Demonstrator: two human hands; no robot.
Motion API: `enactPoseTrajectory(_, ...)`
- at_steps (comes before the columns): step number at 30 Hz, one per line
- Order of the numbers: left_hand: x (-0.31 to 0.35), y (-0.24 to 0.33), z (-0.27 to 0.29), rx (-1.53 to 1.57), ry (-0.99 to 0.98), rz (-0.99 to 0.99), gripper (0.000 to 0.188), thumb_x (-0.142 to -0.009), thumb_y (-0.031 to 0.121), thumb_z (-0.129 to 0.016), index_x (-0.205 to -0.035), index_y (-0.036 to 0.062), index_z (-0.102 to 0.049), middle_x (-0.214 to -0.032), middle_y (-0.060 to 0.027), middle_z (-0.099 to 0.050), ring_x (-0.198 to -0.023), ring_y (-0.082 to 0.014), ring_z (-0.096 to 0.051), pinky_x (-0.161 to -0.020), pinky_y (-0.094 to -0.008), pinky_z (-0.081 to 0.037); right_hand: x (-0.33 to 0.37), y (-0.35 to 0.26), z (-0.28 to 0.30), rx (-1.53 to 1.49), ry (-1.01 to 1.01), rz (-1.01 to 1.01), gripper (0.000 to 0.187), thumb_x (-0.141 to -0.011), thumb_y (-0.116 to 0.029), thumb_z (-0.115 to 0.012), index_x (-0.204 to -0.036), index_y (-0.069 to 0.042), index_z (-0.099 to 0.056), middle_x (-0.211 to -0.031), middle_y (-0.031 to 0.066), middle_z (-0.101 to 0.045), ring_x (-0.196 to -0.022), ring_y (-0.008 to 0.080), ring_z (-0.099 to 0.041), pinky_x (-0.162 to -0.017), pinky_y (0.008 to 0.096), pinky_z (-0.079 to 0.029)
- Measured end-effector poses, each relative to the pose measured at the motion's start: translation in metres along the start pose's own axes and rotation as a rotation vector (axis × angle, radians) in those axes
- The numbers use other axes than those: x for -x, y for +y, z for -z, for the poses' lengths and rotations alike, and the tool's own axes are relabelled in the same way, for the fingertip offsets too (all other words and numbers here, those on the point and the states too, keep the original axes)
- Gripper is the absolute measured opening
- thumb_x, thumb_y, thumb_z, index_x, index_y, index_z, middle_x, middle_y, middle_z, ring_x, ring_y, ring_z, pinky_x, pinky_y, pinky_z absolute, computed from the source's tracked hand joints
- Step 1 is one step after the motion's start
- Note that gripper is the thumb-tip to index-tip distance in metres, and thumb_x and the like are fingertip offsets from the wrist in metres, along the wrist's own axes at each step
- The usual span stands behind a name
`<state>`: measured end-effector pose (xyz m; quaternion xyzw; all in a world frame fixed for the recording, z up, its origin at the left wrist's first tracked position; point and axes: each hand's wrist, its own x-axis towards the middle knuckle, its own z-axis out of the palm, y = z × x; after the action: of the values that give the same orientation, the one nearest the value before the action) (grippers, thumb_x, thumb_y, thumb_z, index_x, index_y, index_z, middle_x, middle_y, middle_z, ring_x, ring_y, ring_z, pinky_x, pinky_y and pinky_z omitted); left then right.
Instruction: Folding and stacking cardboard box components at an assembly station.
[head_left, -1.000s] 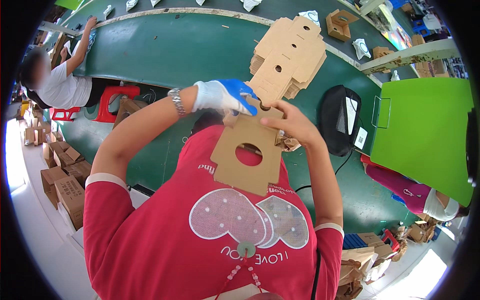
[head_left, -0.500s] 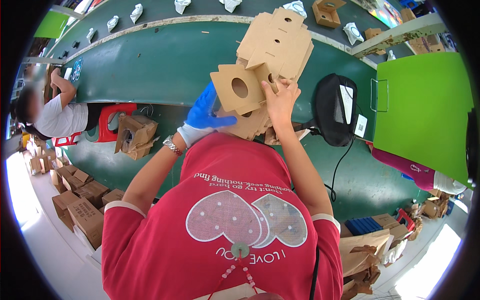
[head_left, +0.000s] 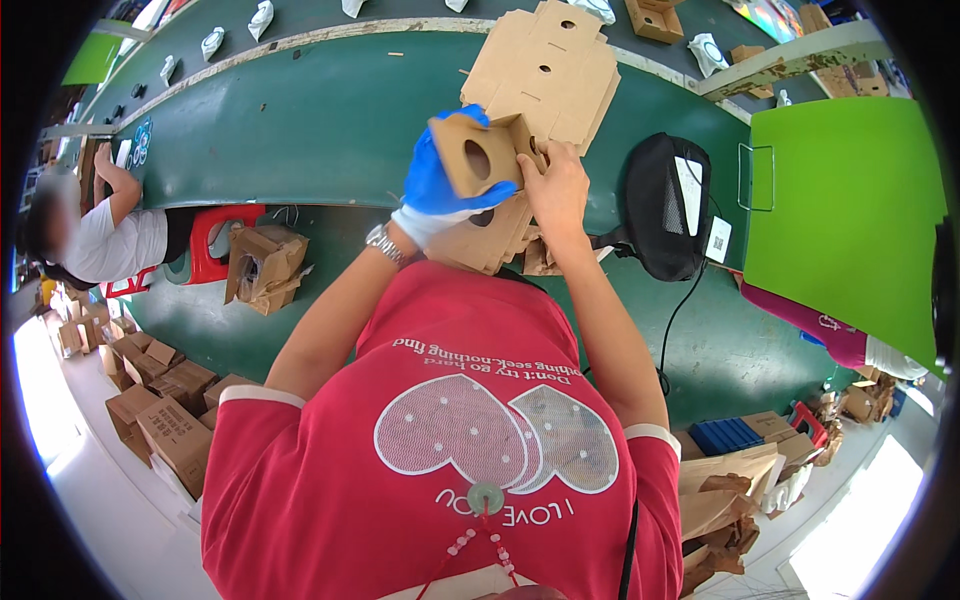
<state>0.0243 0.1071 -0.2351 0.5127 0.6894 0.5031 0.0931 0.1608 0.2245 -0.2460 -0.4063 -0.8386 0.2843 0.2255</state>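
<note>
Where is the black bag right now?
In the head view, the black bag lies right of centre, between the person's bare right hand and the lime-green panel.

Attire: red short-sleeved T-shirt [head_left: 290,500], white sleeve trim [head_left: 262,394].
On the T-shirt: two hearts [head_left: 450,425], pale lettering [head_left: 475,362]. Over it: green pendant [head_left: 486,498], red beaded cord [head_left: 462,542]. Beyond its left sleeve [head_left: 240,440]: silver wristband [head_left: 385,245], blue-and-white glove [head_left: 430,182].

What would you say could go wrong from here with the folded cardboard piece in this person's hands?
The gloved left hand wraps around the partly folded cardboard piece, so a hard squeeze might crease the panel with the round hole. The right hand, at the piece's right side, is bare, so cardboard edges might scratch it. The stack of flat cardboard lies just beyond, so a bump could shift it.
</note>
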Motion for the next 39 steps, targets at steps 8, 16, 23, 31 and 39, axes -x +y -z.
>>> enactPoseTrajectory(8, 0.014, 0.006, -0.006, 0.197, 0.048, 0.106, 0.093, -0.062, 0.038, -0.093, -0.135, 0.0059, -0.044, -0.129, -0.0136, -0.054, -0.117, -0.0272, -0.057, -0.099, -0.0385, -0.047, -0.025, -0.009, 0.013, 0.17, -0.306, -0.07, 0.03, -0.076, -0.024, -0.079, -0.092, -0.002, -0.064, -0.098, 0.0159, -0.062, -0.091, 0.0358, -0.065, -0.079, 0.0446, -0.054)
enactPoseTrajectory(16, 0.029, 0.02, 0.03, -0.16, -0.253, 0.01, 0.094, -0.069, 0.023, -0.087, -0.147, 0.0094, -0.037, -0.141, -0.0148, -0.049, -0.124, -0.0329, -0.051, -0.103, -0.0416, -0.044, -0.045, 0.001, 0.007, 0.016, -0.453, 0.316, 0.027, -0.071, -0.013, -0.078, -0.085, -0.001, -0.058, -0.092, 0.0144, -0.059, -0.083, 0.0344, -0.062, -0.074, 0.0416, -0.051)
enactPoseTrajectory(23, 0.004, -0.004, 0.034, -0.055, -0.238, 0.048, 0.086, -0.076, 0.02, -0.081, -0.15, 0.0137, -0.037, -0.147, -0.0147, -0.042, -0.134, -0.034, -0.042, -0.105, -0.0417, -0.043, -0.038, -0.012, 0.002, -0.109, -0.474, 0.349, 0.028, -0.071, -0.011, -0.079, -0.083, 0.0, -0.056, -0.087, 0.0123, -0.057, -0.082, 0.0311, -0.061, -0.071, 0.0393, -0.049)
enactPoseTrajectory(31, -0.024, -0.051, 0.034, -0.172, -0.538, -0.119, 0.045, -0.075, 0.021, -0.078, -0.114, 0.014, -0.057, -0.11, -0.0131, -0.061, -0.101, -0.0345, -0.061, -0.086, -0.041, -0.051, -0.039, -0.026, 0.016, -0.15, -0.618, 0.023, 0.023, -0.081, -0.015, -0.073, -0.101, -0.003, -0.069, -0.09, 0.0106, -0.065, -0.09, 0.0267, -0.065, -0.08, 0.0369, -0.051)
enactPoseTrajectory(39, -0.035, -0.055, 0.023, -0.195, -0.607, -0.178, 0.035, -0.074, 0.029, -0.08, -0.099, 0.0116, -0.06, -0.101, -0.014, -0.061, -0.091, -0.0361, -0.063, -0.075, -0.043, -0.053, 0.014, -0.013, 0.033, -0.429, -0.483, 0.013, 0.053, -0.077, -0.003, -0.072, -0.127, -0.007, -0.055, -0.132, 0.0099, -0.052, -0.121, 0.0271, -0.052, -0.099, 0.0394, -0.046)
